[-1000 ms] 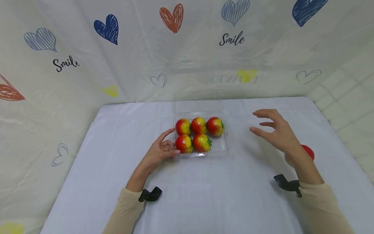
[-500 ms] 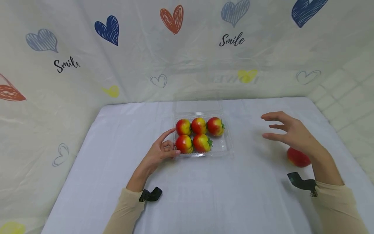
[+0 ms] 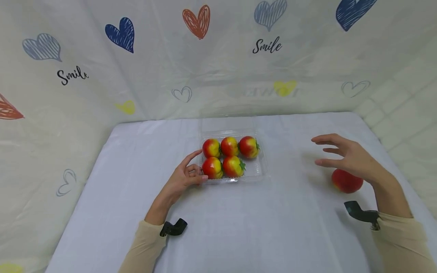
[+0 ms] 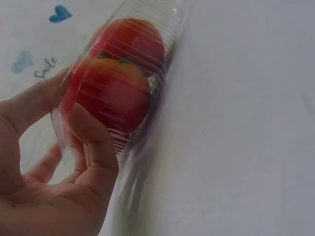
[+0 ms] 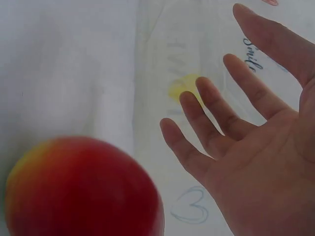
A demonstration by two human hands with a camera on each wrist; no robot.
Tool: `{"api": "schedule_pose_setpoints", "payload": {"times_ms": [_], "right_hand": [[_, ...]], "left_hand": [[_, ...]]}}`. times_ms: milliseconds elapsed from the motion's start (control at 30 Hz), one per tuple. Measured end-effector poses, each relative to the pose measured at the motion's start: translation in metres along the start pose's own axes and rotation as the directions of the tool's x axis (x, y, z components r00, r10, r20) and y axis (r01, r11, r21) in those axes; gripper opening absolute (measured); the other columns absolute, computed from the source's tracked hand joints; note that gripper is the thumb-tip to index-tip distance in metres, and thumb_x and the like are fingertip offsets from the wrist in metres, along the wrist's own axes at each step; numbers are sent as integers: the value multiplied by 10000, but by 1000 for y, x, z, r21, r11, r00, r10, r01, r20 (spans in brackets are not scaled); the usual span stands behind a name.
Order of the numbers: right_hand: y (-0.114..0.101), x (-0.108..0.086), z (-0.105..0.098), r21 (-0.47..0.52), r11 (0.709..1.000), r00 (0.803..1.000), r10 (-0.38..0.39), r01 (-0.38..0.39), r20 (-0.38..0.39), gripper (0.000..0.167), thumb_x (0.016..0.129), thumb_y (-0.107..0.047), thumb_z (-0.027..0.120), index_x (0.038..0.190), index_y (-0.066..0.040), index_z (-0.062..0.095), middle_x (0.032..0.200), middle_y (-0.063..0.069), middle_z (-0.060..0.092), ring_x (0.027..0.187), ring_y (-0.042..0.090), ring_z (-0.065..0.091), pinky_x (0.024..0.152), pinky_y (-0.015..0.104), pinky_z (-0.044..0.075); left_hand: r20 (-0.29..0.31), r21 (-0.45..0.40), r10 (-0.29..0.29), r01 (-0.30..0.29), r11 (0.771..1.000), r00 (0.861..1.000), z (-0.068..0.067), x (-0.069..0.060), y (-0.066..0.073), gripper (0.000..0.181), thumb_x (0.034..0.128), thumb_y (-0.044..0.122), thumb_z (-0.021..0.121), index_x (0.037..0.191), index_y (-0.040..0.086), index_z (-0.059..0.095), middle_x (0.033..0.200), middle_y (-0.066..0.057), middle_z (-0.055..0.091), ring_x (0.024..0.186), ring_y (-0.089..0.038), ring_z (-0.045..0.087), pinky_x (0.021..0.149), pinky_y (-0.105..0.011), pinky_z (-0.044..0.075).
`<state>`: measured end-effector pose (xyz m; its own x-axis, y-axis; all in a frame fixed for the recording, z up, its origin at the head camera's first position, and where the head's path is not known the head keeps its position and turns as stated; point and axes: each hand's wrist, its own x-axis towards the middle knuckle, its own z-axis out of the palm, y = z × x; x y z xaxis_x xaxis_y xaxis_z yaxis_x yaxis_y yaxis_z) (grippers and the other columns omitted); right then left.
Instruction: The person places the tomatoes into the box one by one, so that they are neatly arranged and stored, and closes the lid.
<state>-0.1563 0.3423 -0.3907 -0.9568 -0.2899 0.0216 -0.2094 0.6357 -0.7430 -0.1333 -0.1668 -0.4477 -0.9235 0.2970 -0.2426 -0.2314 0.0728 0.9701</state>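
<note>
A clear plastic clamshell box (image 3: pixel 254 170) stands with its lid raised at the back. Inside are several red-and-yellow fruits with green leaves: three in the back row, two in front (image 3: pixel 233 167). At the box's front right, its base shows bare. My left hand (image 3: pixel 182 176) holds the box's left end, thumb at the front corner and index finger farther back; the left wrist view shows the thumb (image 4: pixel 88 128) against the plastic. My right hand (image 3: pixel 353 155) hovers empty, fingers spread, above and beside another red fruit (image 3: pixel 346 181), which it partly hides in the head view.
A white cloth (image 3: pixel 239 227) covers the table. Behind it hangs a pale sheet (image 3: pixel 225 68) printed with hearts and "Smile". Black camera mounts (image 3: pixel 362 213) sit on both wrists.
My right hand has moved right and slightly toward me, uncovering more of the loose fruit. The left hand stays at the box, and the fruits in it have not moved.
</note>
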Motion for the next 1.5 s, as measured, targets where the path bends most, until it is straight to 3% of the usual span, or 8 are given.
{"api": "schedule_pose_setpoints", "payload": {"times_ms": [567, 833, 933, 1067, 1233, 1500], "right_hand": [[36, -20, -16, -10, 998, 998, 61, -61, 21, 578, 932, -202, 785, 1459, -227, 552, 1363, -199, 568, 1185, -152, 514, 895, 26, 387], [49, -26, -23, -81, 990, 989, 118, -111, 86, 627, 937, -272, 774, 1505, -241, 510, 1382, -167, 559, 1200, -110, 460, 849, 65, 378], [54, -28, -25, -67, 992, 989, 117, -112, 92, 641, 937, -245, 776, 1515, -226, 500, 1393, -172, 557, 1201, -124, 470, 847, 56, 384], [60, -31, -26, -45, 994, 990, 101, -97, 102, 676, 922, -179, 783, 1527, -193, 481, 1387, -205, 544, 1184, -146, 488, 819, 77, 459], [65, -34, -25, -10, 995, 986, 100, -100, 133, 711, 911, -131, 780, 1541, -173, 453, 1374, -249, 531, 1168, -158, 508, 777, 193, 570], [75, -36, -23, -5, 996, 980, 85, -85, 180, 757, 884, -122, 793, 1543, -160, 424, 1367, -312, 493, 1180, -171, 450, 741, 229, 591]], "left_hand": [[0, -17, 2, -2, 1000, 1000, -1, -1, -1, 811, 926, 84, 769, 1573, 387, 385, 875, 22, 545, 773, -152, 567, 749, -247, 528], [0, -18, -4, 4, 1000, 1000, -1, -1, -2, 812, 926, 85, 767, 1571, 393, 382, 886, 16, 544, 779, -148, 563, 748, -242, 523], [3, -23, 0, 0, 1000, 1000, -1, -1, -2, 815, 927, 86, 769, 1577, 383, 378, 877, 22, 545, 774, -147, 560, 738, -243, 515], [2, -24, 1, -1, 1000, 1000, 0, 0, -1, 811, 926, 91, 773, 1573, 388, 384, 874, 23, 547, 776, -144, 557, 731, -241, 509], [-3, -24, -1, 1, 1000, 1000, 1, 0, 0, 808, 927, 85, 770, 1572, 386, 389, 871, 20, 544, 776, -144, 553, 727, -239, 503], [-6, -22, 0, 0, 1000, 1000, 1, -1, 0, 807, 930, 85, 765, 1577, 379, 382, 873, 25, 548, 777, -140, 553, 725, -237, 501]]}}
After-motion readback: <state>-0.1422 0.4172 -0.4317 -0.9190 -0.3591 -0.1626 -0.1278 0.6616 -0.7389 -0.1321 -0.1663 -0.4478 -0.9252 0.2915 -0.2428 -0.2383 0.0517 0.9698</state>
